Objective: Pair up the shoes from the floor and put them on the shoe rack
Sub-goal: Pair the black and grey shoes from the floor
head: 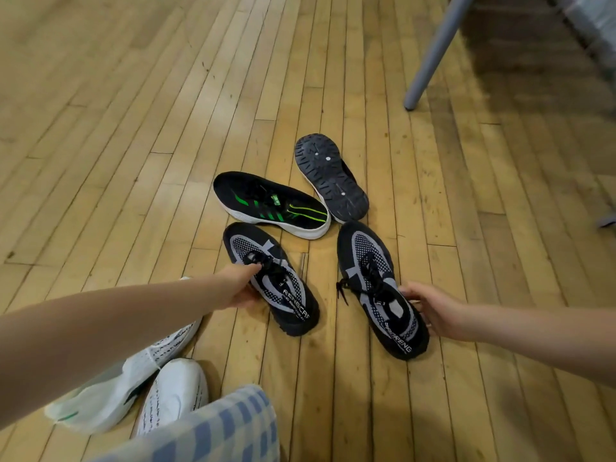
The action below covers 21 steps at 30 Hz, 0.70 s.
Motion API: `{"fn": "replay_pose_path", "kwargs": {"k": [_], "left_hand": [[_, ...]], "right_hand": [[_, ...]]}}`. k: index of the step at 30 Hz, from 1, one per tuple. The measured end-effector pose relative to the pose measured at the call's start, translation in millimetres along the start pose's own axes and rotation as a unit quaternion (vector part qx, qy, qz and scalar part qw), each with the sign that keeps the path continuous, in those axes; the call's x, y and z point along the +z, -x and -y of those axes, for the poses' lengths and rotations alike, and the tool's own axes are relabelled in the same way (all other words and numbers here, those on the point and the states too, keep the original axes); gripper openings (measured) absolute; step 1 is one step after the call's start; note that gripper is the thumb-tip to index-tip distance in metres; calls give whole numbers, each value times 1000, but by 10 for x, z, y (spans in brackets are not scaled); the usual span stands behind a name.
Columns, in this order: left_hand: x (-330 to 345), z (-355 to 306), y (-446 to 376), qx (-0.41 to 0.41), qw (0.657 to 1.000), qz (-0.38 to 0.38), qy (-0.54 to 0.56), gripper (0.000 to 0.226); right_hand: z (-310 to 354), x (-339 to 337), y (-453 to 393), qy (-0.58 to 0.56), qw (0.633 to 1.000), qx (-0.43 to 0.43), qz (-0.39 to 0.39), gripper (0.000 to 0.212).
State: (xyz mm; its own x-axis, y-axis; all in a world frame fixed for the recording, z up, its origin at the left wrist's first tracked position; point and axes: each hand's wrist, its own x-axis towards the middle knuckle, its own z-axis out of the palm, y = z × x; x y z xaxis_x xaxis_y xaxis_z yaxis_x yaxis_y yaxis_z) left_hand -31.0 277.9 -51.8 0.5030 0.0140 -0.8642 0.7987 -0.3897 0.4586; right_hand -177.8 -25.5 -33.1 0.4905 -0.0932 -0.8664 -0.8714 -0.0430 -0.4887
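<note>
Two matching black and grey knit sneakers stand on the wooden floor. My left hand (240,285) grips the left sneaker (283,295) at its laces and side. My right hand (430,306) closes on the side of the right sneaker (376,278) by its collar. Just beyond them lies a black shoe with green stripes (270,204) on its side. A black shoe (330,176) rests sole up to its right. The shoe rack is not in view.
Two white sneakers (133,385) lie at the lower left beside my checked trouser leg (216,431). A grey metal leg (433,55) stands at the upper right, with shadowed floor behind it. Bare floorboards stretch to the left and far side.
</note>
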Motion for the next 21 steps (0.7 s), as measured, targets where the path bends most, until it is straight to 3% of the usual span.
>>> {"fn": "replay_pose_path", "kwargs": {"k": [3, 10, 17, 21], "left_hand": [[42, -4, -20, 18, 999, -42, -17, 8], [148, 35, -1, 63, 988, -51, -135, 12], [485, 159, 93, 37, 998, 3, -48, 15], [514, 87, 192, 39, 999, 10, -19, 45]], "right_hand": [[-36, 55, 13, 59, 997, -40, -12, 54], [39, 5, 55, 115, 989, -72, -51, 41], [74, -137, 235, 61, 986, -119, -100, 27], [231, -135, 296, 48, 981, -167, -85, 34]]}}
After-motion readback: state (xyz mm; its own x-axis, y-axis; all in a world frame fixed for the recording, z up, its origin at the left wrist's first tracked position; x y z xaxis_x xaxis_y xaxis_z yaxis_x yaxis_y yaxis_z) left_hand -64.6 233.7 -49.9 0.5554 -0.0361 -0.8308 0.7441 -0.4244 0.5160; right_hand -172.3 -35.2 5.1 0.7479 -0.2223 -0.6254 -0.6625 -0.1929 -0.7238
